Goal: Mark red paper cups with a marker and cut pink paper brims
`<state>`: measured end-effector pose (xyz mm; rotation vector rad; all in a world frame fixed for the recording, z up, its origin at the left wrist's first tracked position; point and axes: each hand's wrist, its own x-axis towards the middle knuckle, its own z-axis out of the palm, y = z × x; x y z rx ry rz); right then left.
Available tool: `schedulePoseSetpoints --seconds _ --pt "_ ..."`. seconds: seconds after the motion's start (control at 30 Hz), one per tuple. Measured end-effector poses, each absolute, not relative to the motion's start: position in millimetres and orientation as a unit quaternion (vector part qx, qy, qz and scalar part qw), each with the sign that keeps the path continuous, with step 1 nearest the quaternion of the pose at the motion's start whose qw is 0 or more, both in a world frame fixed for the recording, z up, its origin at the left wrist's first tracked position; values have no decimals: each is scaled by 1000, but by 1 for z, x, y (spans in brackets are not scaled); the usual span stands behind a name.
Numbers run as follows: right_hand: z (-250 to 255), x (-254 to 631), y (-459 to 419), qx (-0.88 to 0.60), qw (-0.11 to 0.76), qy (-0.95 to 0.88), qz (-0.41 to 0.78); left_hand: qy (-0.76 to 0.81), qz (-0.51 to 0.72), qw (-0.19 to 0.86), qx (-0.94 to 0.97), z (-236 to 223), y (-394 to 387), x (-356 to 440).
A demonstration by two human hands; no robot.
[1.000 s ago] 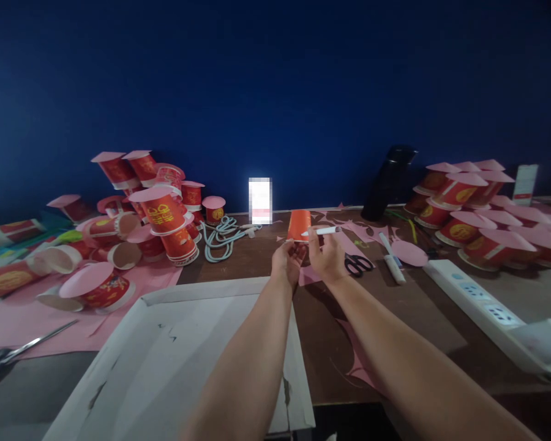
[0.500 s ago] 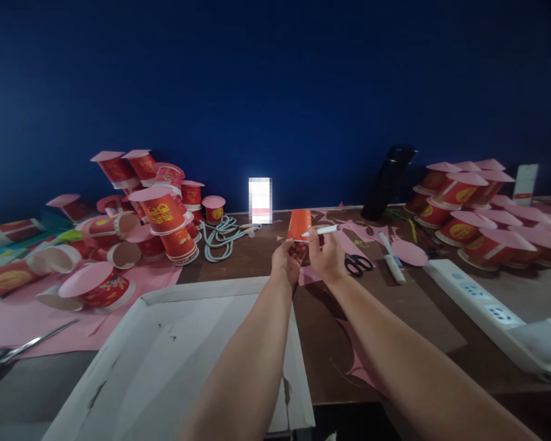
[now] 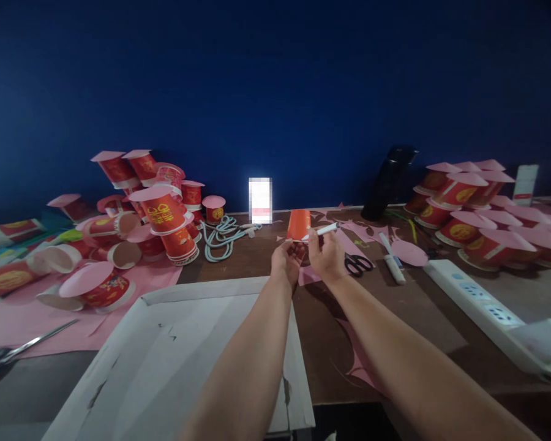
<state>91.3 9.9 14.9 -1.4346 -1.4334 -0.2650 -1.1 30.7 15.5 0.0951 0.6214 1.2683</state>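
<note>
My left hand point(image 3: 287, 260) is closed around the lower end of an orange-red paper cup point(image 3: 299, 224), held up over the brown table point(image 3: 408, 306). My right hand point(image 3: 326, 257) pinches a white pen point(image 3: 322, 231), its tip lying against the cup's side. Both hands are close together at mid-table. Under them lies a scrap of pink paper point(image 3: 308, 274). Black-handled scissors point(image 3: 358, 264) rest just right of my right hand.
A heap of red cups with pink lids point(image 3: 156, 214) fills the left; another group point(image 3: 468, 208) stands at the right. A white cardboard tray point(image 3: 174, 361) lies near me. A white power strip point(image 3: 482, 303), a coiled cable point(image 3: 220, 236), a glue stick point(image 3: 393, 266) and metal scissors point(image 3: 9, 355) lie about.
The pen has tilted slightly in my right hand, its far end a little higher. Otherwise nothing has moved.
</note>
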Motion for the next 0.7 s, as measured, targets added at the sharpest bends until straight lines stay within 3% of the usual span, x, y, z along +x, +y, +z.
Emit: schedulePoseSetpoints --seconds 0.7 --pt "14 90 10 -575 539 -602 -128 287 586 757 35 17 30 -1"
